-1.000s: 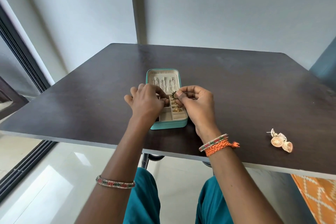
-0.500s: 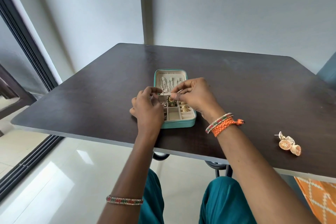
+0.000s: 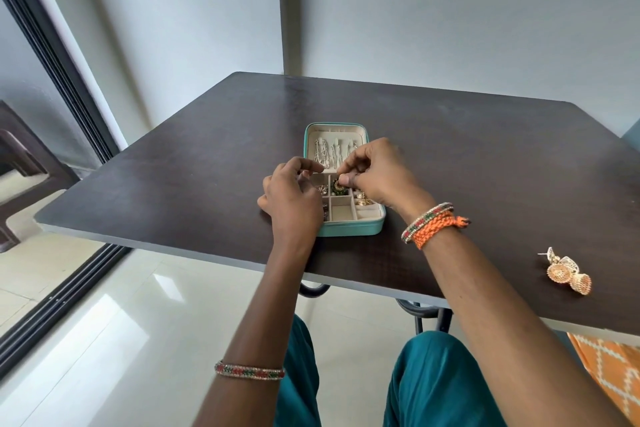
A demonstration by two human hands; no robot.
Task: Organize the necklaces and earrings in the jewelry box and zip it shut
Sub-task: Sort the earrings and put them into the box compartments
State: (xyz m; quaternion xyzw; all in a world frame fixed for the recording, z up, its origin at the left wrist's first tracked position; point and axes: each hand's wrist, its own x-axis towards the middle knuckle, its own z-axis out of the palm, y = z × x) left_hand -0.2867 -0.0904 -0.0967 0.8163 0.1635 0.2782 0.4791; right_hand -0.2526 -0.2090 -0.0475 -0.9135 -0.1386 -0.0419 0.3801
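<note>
While boxed, gold earrings [image 3: 569, 274] well apart.

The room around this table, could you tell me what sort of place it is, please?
Probably a home room: a dark table against plain walls, a glossy tiled floor, and a dark sliding-door frame.

Head view; looks down, close over table [image 3: 207, 184]

Matt dark wood-look table [image 3: 450, 156]
</note>
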